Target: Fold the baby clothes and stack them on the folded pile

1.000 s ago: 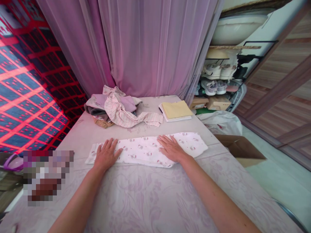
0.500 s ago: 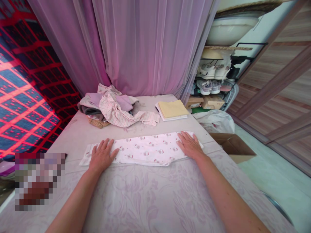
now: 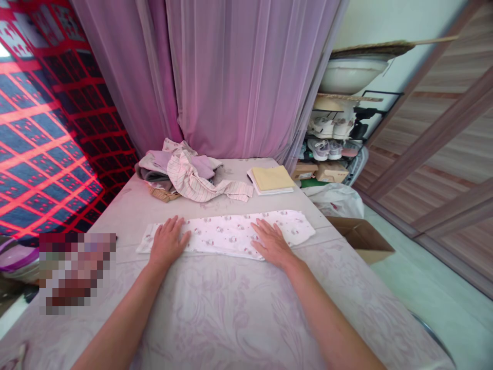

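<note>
A white garment with a small cartoon print (image 3: 219, 234) lies folded into a long flat strip across the table (image 3: 215, 318), which has a pale floral cover. My left hand (image 3: 168, 240) rests flat near the strip's left end, fingers spread. On its right half, just past the middle, lies my right hand (image 3: 271, 241), also flat with fingers apart. Neither hand grips the cloth. The garment's right end shows beyond my right hand.
Behind, a heap of clothes (image 3: 192, 169) spills over a wicker basket (image 3: 164, 194). A neat folded stack with a yellow cloth (image 3: 272, 178) on top sits right of it. An open cardboard box (image 3: 362, 236) stands off the right edge, near a shoe rack (image 3: 327, 139).
My right hand has slid left along the garment, from its right end toward the middle. My left hand stays near the left end. The view has tilted and shifted slightly.
</note>
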`<state>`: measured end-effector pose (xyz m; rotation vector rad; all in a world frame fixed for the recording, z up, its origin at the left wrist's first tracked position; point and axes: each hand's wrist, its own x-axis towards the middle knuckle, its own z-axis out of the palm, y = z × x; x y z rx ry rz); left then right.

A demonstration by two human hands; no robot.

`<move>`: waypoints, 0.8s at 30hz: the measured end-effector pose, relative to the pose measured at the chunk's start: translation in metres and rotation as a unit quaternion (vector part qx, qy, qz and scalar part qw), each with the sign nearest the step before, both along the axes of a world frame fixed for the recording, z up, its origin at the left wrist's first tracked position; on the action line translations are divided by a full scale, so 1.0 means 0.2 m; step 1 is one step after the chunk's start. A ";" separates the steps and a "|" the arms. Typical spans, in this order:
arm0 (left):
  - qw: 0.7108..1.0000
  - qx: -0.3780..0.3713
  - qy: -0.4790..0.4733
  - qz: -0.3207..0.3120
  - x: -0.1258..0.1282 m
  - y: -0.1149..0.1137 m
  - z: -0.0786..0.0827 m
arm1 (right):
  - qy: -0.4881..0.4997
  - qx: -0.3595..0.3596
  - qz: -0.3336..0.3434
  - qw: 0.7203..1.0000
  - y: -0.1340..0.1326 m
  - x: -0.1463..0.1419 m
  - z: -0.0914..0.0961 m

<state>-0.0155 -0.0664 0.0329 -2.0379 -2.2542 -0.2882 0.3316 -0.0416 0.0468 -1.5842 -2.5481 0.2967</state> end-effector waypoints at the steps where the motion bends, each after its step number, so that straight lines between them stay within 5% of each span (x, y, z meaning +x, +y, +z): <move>1: 1.000 0.017 -0.001 -0.012 0.00 -0.01 0.00 | 0.002 -0.006 0.008 1.000 -0.04 -0.02 -0.02; 10: 0.999 0.024 -0.019 -0.019 0.00 -0.06 0.01 | 0.057 0.049 0.030 0.997 -0.25 0.06 -0.11; 15: 0.990 0.059 -0.037 -0.122 0.06 -0.19 0.00 | 0.124 0.113 0.030 0.985 -0.28 0.06 -0.15; 19: 0.979 0.009 -0.055 -0.197 0.13 -0.28 -0.02 | 0.145 0.142 0.034 0.979 -0.26 0.06 -0.18; 24: 0.980 -0.050 -0.058 -0.182 0.19 -0.32 -0.01 | 0.150 0.169 0.031 0.974 -0.25 0.08 -0.20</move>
